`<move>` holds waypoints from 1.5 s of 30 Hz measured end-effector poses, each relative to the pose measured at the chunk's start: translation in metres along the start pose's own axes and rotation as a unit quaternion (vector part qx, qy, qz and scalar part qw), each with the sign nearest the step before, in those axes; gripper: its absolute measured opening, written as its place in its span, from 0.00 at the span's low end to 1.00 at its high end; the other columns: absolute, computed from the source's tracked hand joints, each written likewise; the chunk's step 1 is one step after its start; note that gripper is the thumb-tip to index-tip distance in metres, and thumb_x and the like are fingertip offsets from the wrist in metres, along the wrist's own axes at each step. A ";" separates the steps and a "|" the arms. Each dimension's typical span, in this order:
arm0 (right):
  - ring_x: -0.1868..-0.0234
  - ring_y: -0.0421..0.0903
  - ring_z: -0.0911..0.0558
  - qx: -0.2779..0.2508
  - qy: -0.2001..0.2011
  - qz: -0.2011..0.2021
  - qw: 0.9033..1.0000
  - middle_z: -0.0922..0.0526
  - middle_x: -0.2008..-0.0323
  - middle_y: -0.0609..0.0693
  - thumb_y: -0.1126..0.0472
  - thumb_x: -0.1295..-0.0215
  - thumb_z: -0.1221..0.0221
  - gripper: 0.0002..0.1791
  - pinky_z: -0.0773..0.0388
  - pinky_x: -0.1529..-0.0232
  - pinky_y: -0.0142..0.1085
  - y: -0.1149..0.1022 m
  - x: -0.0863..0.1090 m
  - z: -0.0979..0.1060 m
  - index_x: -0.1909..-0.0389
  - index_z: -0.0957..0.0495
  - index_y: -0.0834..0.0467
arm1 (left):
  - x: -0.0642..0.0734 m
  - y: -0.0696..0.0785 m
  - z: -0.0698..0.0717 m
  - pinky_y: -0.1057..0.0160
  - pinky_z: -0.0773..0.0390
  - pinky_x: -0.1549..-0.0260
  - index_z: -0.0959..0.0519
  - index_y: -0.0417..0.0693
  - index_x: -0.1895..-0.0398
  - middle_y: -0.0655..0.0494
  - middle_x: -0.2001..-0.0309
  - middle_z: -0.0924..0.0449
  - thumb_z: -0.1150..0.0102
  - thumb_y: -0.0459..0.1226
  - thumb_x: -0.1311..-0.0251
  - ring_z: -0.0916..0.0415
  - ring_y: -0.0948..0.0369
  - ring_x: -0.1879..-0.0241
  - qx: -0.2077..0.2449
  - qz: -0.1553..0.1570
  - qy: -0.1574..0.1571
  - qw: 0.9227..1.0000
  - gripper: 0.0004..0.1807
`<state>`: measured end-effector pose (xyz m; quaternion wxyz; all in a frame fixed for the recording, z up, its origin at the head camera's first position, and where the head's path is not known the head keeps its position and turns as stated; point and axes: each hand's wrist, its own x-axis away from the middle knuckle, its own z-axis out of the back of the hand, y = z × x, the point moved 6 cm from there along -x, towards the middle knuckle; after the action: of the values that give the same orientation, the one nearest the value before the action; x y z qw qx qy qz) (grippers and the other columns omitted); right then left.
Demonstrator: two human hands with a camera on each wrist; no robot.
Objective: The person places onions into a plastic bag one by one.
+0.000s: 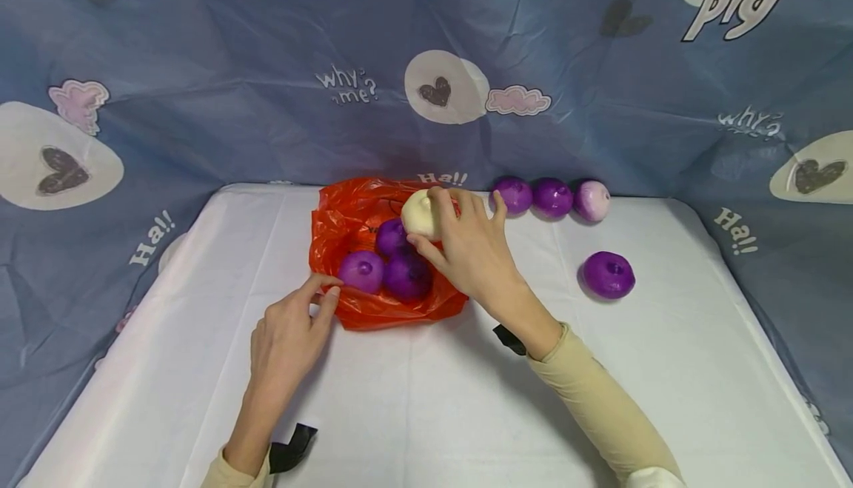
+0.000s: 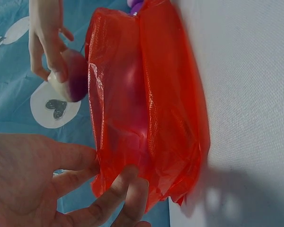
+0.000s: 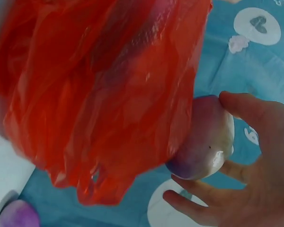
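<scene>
My right hand (image 1: 474,251) holds a pale onion (image 1: 418,215) over the mouth of a red plastic bag (image 1: 373,316). The right wrist view shows that onion (image 3: 210,137) as whitish with a purple side, gripped between thumb and fingers beside the bag's rim. Inside the bag lie three purple onions (image 1: 360,272), seen from above. At the bag's near left corner, my left hand (image 1: 288,334) pinches the rim between thumb and fingers. Up close in the left wrist view, the bag (image 2: 173,118) stands open, its thin wall partly hiding the onions within.
Three onions (image 1: 552,198) stand in a row along the table's back edge, right of the bag. Another purple onion (image 1: 608,275) sits apart, farther right. A white cloth covers the table (image 1: 426,406). Behind rises a blue printed curtain (image 1: 280,125).
</scene>
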<state>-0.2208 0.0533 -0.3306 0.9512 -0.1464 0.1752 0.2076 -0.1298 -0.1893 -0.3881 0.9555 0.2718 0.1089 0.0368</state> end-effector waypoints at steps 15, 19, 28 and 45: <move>0.26 0.59 0.26 0.009 -0.032 0.034 0.999 0.21 0.34 0.57 0.34 0.24 0.40 0.37 0.42 0.23 0.72 -0.033 -0.015 -0.021 0.28 0.35 0.54 | -0.002 0.003 0.001 0.61 0.29 0.83 0.13 0.59 0.46 0.47 0.56 0.07 0.44 0.46 0.20 0.14 0.53 0.73 0.003 -0.002 -0.010 1.000 0.12; 0.26 0.61 0.25 0.016 -0.048 0.044 0.998 0.21 0.33 0.57 0.34 0.24 0.41 0.38 0.41 0.22 0.71 -0.041 -0.020 -0.031 0.26 0.36 0.54 | -0.002 0.003 0.000 0.61 0.28 0.82 0.13 0.59 0.46 0.47 0.56 0.07 0.44 0.46 0.21 0.13 0.52 0.72 0.001 -0.002 -0.011 1.000 0.12; 0.24 0.61 0.26 0.018 -0.093 0.046 0.994 0.22 0.30 0.58 0.33 0.23 0.43 0.39 0.41 0.22 0.72 -0.048 -0.029 -0.056 0.24 0.38 0.54 | -0.002 0.003 0.000 0.61 0.29 0.82 0.13 0.59 0.45 0.47 0.56 0.07 0.43 0.46 0.21 0.14 0.53 0.73 0.000 0.000 -0.012 1.000 0.12; 0.24 0.59 0.25 0.024 -0.120 0.046 0.991 0.21 0.30 0.55 0.33 0.20 0.48 0.35 0.40 0.22 0.72 -0.058 -0.039 -0.088 0.27 0.38 0.53 | -0.001 0.001 0.000 0.60 0.29 0.82 0.13 0.59 0.45 0.48 0.57 0.07 0.43 0.46 0.21 0.14 0.53 0.73 -0.002 0.004 -0.011 1.000 0.12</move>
<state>-0.2522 -0.0419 -0.3819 0.9580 -0.0890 0.0712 0.2632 -0.1307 -0.1885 -0.3871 0.9570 0.2709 0.0971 0.0377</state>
